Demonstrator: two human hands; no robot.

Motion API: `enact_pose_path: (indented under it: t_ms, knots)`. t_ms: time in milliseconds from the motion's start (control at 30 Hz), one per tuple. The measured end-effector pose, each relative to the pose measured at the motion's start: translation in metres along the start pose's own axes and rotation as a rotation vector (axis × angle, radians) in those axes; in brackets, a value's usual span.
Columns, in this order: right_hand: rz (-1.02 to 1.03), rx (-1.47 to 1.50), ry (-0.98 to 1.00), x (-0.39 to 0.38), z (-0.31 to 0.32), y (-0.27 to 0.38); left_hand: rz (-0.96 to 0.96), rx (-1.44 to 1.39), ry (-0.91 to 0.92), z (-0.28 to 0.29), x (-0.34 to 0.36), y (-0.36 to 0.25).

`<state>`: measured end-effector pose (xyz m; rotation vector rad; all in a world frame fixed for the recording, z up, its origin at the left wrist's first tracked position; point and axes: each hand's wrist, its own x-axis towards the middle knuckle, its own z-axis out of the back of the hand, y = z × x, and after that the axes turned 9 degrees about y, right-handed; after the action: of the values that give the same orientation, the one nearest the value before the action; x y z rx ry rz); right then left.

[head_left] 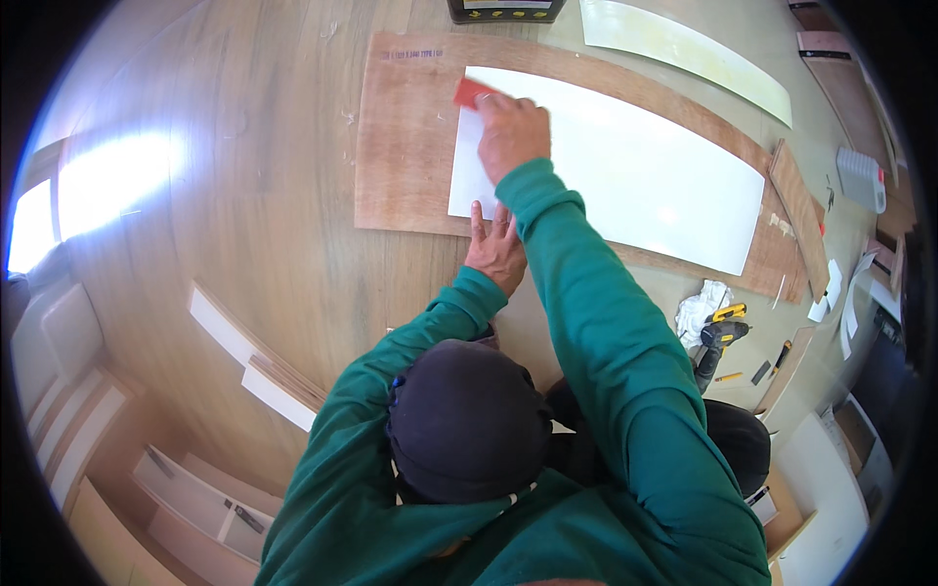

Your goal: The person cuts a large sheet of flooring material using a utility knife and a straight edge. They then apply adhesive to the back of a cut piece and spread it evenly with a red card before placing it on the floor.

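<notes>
A glossy white sheet (625, 166) lies flat on a larger brown plywood board (405, 137). My right hand (513, 135) is closed around a flat red scraper (473, 93), held at the sheet's far left corner. Part of the scraper is hidden under my fingers. My left hand (497, 252) rests at the sheet's near left edge with its fingers stretched out, fingertips on the white surface. My right forearm crosses over the sheet's near edge and hides some of it.
Right of the board are a narrow wood strip (799, 210), a yellow-black cordless drill (723, 332), a white cloth (699, 311) and small tools. A pale curved panel (689, 54) lies beyond. White-edged boards (256, 361) lie left; cabinet parts (205, 498) stand lower left.
</notes>
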<state>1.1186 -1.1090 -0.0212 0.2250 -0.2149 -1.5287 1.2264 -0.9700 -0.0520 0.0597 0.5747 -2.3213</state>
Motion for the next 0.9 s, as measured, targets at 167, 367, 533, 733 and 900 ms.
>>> enact_pose_path:
  t_ms: [167,367,533,733,900]
  knots:
    - [0.146,0.171,0.04,-0.028,0.002,0.002,0.064,0.066,0.017,-0.006,0.001,-0.001]
    - [0.277,-0.063,0.044,-0.038,0.004,-0.016,0.09,0.196,0.072,0.01,0.003,-0.011]
    - [0.279,0.069,0.024,-0.059,0.015,-0.018,0.086,0.117,0.181,0.019,0.01,-0.013]
    - [-0.169,0.032,0.014,-0.025,0.026,-0.043,0.079,0.221,-0.083,0.009,0.003,-0.009]
    - [0.218,0.118,0.138,-0.057,0.006,0.003,0.08,0.06,0.306,0.008,0.002,-0.003]
